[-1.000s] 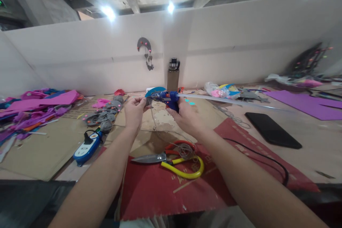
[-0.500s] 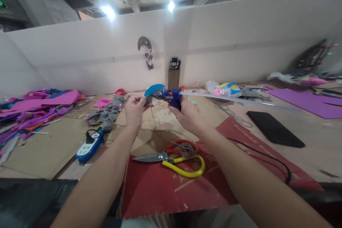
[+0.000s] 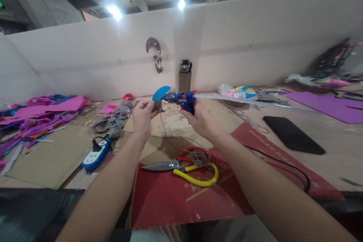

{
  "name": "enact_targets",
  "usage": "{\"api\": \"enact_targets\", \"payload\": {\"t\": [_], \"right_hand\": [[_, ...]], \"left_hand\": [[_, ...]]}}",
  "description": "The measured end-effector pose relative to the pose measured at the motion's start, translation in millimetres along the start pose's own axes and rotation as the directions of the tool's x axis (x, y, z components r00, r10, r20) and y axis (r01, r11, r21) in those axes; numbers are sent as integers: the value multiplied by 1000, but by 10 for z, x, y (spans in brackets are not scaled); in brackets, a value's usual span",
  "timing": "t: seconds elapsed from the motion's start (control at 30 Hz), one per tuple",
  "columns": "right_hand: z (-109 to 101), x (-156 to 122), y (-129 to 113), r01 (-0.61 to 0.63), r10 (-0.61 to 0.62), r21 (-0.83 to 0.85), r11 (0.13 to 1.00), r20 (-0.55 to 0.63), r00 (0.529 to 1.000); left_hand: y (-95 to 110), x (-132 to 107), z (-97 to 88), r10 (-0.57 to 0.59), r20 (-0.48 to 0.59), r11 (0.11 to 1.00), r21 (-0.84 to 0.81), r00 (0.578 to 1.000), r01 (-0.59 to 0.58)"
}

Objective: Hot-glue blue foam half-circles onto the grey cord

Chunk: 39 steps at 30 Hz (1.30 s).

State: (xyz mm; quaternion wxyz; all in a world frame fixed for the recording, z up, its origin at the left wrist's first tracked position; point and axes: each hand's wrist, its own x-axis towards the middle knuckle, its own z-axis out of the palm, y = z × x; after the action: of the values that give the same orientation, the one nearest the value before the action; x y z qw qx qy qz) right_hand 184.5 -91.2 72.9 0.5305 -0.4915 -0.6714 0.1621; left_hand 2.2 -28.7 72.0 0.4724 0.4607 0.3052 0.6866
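Observation:
My left hand (image 3: 143, 116) pinches a blue crescent-shaped piece (image 3: 161, 93), partly wrapped in grey yarn, and a strand hangs down from it. Wrapped around the handle of a blue glue gun (image 3: 187, 106) is my right hand (image 3: 203, 118). The gun's nozzle points left, close to the wrapped part of the crescent; whether they touch I cannot tell. A long clear glue stick (image 3: 241, 100) sticks out of its back. Below the hands, scissors (image 3: 184, 167) with red and yellow handles lie on red cardboard (image 3: 170, 208), with a tangle of grey yarn (image 3: 198, 157) over the handles.
A blue-and-white power strip (image 3: 96, 155) lies at left, near grey yarn pieces (image 3: 113, 119) and pink and purple scraps (image 3: 48, 111). A bottle (image 3: 185, 77) stands by the wall, where a grey moon ornament (image 3: 153, 44) hangs. At right lie a black phone (image 3: 293, 134) and purple sheet (image 3: 320, 106).
The glue gun has shifted slightly right, its nozzle backing off the crescent. The blue crescent has tilted more upright in my left hand.

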Motion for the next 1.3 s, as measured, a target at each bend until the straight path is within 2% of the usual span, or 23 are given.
{"api": "enact_targets", "payload": {"t": [0.13, 0.2, 0.27, 0.37, 0.43, 0.47, 0.57, 0.63, 0.67, 0.7, 0.77, 0.8, 0.87, 0.93, 0.97, 1.03, 1.13, 1.3], "right_hand": [[32, 22, 102, -5, 5, 54, 999, -9, 1000], [60, 49, 165, -49, 53, 98, 994, -42, 998], [80, 84, 242, -177, 184, 137, 975, -41, 982], [57, 131, 406, -419, 412, 125, 900, 73, 908], [-7, 153, 538, -476, 474, -9, 879, 107, 874], [-53, 162, 598, -466, 476, -122, 876, 79, 876], [-201, 177, 666, -404, 419, -428, 809, -63, 906], [-236, 176, 582, -379, 356, -477, 793, -143, 924], [-212, 171, 505, -361, 313, -455, 814, -180, 933], [-155, 162, 415, -324, 280, -385, 864, -167, 945], [43, 134, 232, -233, 226, -86, 969, -76, 971], [167, 116, 153, -218, 221, 108, 970, -17, 975], [402, 78, 43, -218, 213, 441, 871, 61, 975], [551, 47, -3, -274, 224, 599, 753, 159, 962], [581, 37, -9, -298, 227, 633, 715, 193, 955], [561, 31, 2, -317, 244, 641, 699, 202, 948], [441, 54, 36, -269, 268, 585, 765, 91, 959], [351, 97, 74, -189, 262, 481, 856, -89, 961]], "left_hand": [[12, 10, -10, -32, 17, 999, -31, 999, 33], [11, 23, -20, -54, 25, 998, -44, 998, 55], [4, 36, -26, -79, 38, 995, -59, 996, 81], [-10, 33, -10, -107, 55, 992, -65, 993, 110], [-12, 10, 19, -79, 48, 996, -39, 996, 81], [-10, -6, 36, -44, 41, 999, -16, 998, 45], [3, -62, 78, 102, 40, 990, 89, 994, -105], [8, -96, 96, 186, 53, 963, 188, 981, -193], [8, -112, 102, 219, 60, 944, 240, 974, -227], [7, -127, 109, 246, 68, 922, 290, 967, -255], [6, -161, 122, 284, 92, 882, 366, 954, -297], [8, -179, 129, 299, 107, 865, 390, 948, -316], [22, -212, 141, 320, 141, 835, 425, 937, -349], [46, -234, 146, 337, 166, 810, 452, 927, -375], [56, -239, 147, 342, 169, 800, 464, 924, -381], [61, -235, 147, 337, 157, 798, 475, 928, -370], [22, -214, 150, 253, 135, 863, 417, 958, -286], [-56, -211, 194, 60, 135, 976, 199, 989, -87]]}}
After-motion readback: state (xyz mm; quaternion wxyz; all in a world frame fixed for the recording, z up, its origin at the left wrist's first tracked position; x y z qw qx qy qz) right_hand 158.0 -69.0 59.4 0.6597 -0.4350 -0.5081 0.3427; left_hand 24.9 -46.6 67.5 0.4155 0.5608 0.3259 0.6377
